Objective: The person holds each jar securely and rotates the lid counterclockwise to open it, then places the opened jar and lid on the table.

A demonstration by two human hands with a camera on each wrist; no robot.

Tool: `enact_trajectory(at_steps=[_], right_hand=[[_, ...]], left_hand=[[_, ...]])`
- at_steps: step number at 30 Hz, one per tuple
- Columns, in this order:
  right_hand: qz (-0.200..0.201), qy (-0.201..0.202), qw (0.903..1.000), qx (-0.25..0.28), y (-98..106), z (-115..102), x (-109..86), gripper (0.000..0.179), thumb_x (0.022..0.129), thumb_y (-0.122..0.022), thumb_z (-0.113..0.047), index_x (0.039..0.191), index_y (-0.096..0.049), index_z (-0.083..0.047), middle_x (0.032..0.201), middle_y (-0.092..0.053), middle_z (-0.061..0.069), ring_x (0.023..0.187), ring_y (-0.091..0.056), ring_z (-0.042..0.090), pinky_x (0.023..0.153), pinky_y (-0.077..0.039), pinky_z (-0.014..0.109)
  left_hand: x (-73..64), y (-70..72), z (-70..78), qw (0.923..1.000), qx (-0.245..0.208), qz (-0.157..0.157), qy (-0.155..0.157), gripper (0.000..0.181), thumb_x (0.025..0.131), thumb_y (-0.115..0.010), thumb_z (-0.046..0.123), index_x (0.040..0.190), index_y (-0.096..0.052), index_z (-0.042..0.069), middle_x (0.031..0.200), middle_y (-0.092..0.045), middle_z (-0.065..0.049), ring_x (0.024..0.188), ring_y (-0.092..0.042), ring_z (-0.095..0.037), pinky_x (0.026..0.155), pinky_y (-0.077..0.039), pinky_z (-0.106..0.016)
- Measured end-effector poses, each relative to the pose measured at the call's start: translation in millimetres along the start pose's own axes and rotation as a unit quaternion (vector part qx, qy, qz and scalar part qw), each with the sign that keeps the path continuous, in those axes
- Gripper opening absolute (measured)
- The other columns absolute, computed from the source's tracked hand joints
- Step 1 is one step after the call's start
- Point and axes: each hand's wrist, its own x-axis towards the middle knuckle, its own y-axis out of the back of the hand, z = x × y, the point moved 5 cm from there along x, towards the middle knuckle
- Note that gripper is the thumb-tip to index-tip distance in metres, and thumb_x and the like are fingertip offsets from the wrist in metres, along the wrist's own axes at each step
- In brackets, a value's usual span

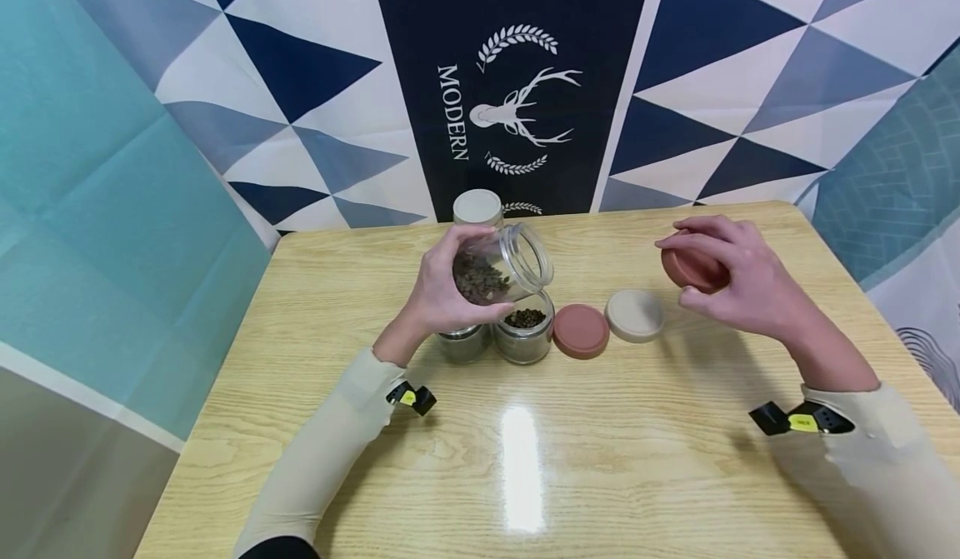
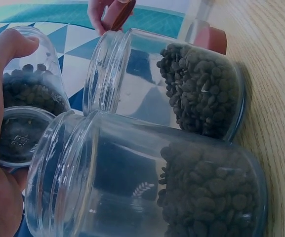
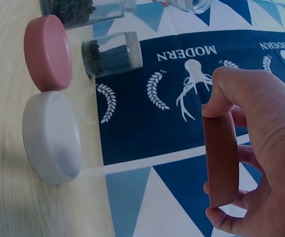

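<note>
"Three open glass jars and three loose lids shared a wooden table's span before a deer-print banner. Where was the tilted jar?"

"In the person's left hand, thumb and fingers wrapped around its wall, higher than the mouths of the left standing jar and right standing jar. Its bare mouth faced right; its dark pellets lay toward the base and lower wall."

"Why tip it?"

"Perhaps to bring the mouth toward the other hand for capping. No pellets showed falling."

"And the right hand?"

"It pinched a brick-red lid on edge, thumb and fingers at opposite rims, well apart from the jars. That grip probably left the lid easy to turn."

"The others?"

"A pink-red lid lay beside the right standing jar, a cream lid next in line, likely parked within reach. Behind stood a closed jar, its pale lid on."
</note>
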Motion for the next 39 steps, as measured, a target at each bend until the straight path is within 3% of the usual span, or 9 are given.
enact_trajectory(at_steps=[9,16,24,39], right_hand=[[-0.007,-0.014,0.9999,0.001,-5,8,-2.3,0.056,0.072,-0.087,-0.002,0.127,-0.081,-0.013,0.149,-0.066,0.022,0.125,-0.052,0.045,0.084,-0.039,0.055],[-0.026,-0.035,0.9987,-0.028,-12,18,-4.3,0.054,0.075,-0.089,-0.005,0.128,-0.081,-0.012,0.148,-0.065,0.022,0.121,-0.053,0.048,0.082,-0.045,0.059],[-0.066,-0.054,0.9948,-0.056,-21,34,-5.8,0.058,0.077,-0.092,-0.008,0.132,-0.079,-0.012,0.148,-0.064,0.025,0.120,-0.054,0.051,0.081,-0.047,0.058],[-0.156,-0.100,0.9810,-0.057,-36,54,-11.3,0.060,0.083,-0.090,-0.009,0.140,-0.073,-0.009,0.150,-0.059,0.032,0.122,-0.051,0.053,0.084,-0.046,0.052]], left_hand=[[0.1,0.1,1.1,1.0000,0.000,0.003,-0.001,0.096,0.067,-0.104,0.011,0.148,-0.054,-0.004,0.145,-0.071,-0.024,0.136,-0.071,-0.040,0.120,-0.059,-0.043],[-0.9,1.2,1.0,1.0000,-0.007,0.005,-0.003,0.096,0.067,-0.104,0.010,0.148,-0.054,-0.004,0.143,-0.071,-0.025,0.133,-0.072,-0.040,0.118,-0.060,-0.042],[-1.1,2.5,1.3,0.9999,-0.007,0.009,-0.010,0.096,0.067,-0.104,0.010,0.148,-0.054,-0.005,0.143,-0.071,-0.025,0.132,-0.072,-0.041,0.117,-0.060,-0.041],[-1.6,1.7,0.9,0.9997,-0.005,0.013,-0.019,0.096,0.065,-0.104,0.009,0.146,-0.054,-0.006,0.142,-0.071,-0.026,0.132,-0.072,-0.042,0.118,-0.059,-0.037]])
